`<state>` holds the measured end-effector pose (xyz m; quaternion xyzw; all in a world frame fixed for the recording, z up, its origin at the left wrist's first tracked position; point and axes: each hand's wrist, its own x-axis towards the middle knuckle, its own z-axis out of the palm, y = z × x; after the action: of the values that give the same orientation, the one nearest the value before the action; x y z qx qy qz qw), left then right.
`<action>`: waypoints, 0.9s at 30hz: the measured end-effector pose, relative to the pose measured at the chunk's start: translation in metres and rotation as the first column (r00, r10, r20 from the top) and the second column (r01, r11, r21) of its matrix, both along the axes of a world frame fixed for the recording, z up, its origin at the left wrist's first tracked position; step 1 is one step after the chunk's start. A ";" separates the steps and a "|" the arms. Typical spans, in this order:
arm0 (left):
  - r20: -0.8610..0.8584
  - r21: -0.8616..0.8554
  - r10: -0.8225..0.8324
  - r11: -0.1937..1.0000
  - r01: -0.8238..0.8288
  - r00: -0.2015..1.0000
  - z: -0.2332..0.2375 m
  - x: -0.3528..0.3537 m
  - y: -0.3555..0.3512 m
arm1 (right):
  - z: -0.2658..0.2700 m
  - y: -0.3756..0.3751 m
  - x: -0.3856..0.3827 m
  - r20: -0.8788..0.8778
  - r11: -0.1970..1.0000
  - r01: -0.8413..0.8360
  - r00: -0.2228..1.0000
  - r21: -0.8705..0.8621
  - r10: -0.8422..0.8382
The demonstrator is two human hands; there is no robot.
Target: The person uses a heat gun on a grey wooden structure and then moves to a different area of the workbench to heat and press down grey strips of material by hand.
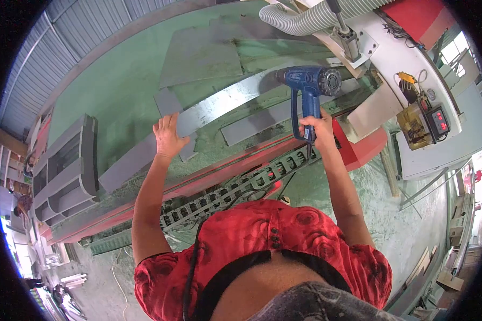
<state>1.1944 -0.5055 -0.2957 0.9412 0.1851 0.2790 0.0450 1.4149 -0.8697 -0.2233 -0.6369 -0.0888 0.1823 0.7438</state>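
Observation:
A blue heat gun (307, 80) is gripped by its handle in my right hand (320, 130), whose fingers wrap round it. Its dark nozzle points left over a long grey strip (219, 105), which shines brightly along its middle. My left hand (169, 135) rests with fingers spread at the strip's left part. Under that hand, a shorter grey piece (167, 100) crosses the long one. Another narrow grey board (254, 123) lies nearer to me, below the heat gun.
At left stands a grey shelf-like frame (64, 171). A cable chain (241, 184) runs along the red table edge (225, 170) before me. A machine with a ribbed hose (305, 24) and a red-digit display box (438, 120) occupies the right. Flat grey sheets (198, 59) lie farther back.

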 end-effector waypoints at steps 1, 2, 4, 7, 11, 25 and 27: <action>0.009 0.013 -0.008 1.000 0.008 1.000 -0.002 0.004 -0.002 | 0.000 -0.005 -0.001 -0.013 1.000 0.011 1.000 -0.014 -0.011; 0.007 0.010 -0.015 1.000 0.015 1.000 -0.004 0.009 -0.004 | -0.001 -0.011 -0.002 -0.014 1.000 0.017 1.000 -0.017 -0.018; 0.000 -0.013 -0.031 0.999 0.031 1.000 -0.007 0.021 -0.010 | -0.004 -0.027 -0.004 0.016 1.000 0.014 1.000 -0.020 -0.014; -0.053 -0.044 -0.062 0.997 0.059 0.997 -0.006 0.044 -0.022 | -0.004 -0.056 -0.010 0.037 0.998 0.020 0.999 -0.055 -0.018; -0.116 -0.069 -0.078 0.995 0.070 0.990 -0.011 0.089 -0.039 | -0.008 -0.093 -0.013 0.021 0.993 0.080 0.997 -0.087 -0.079; -0.309 -0.290 -0.112 0.957 0.019 0.944 -0.043 0.272 -0.109 | -0.002 -0.195 0.004 -0.032 0.959 0.277 0.960 -0.063 -0.279; -0.312 -0.321 -0.127 0.947 0.021 0.942 -0.051 0.291 -0.115 | 0.001 -0.202 0.007 -0.037 0.952 0.288 0.955 -0.108 -0.293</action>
<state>1.4855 -0.6205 -0.3472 0.9617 0.1959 0.0838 0.1727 1.4216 -1.0719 -0.2218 -0.6749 0.0345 0.0918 0.7314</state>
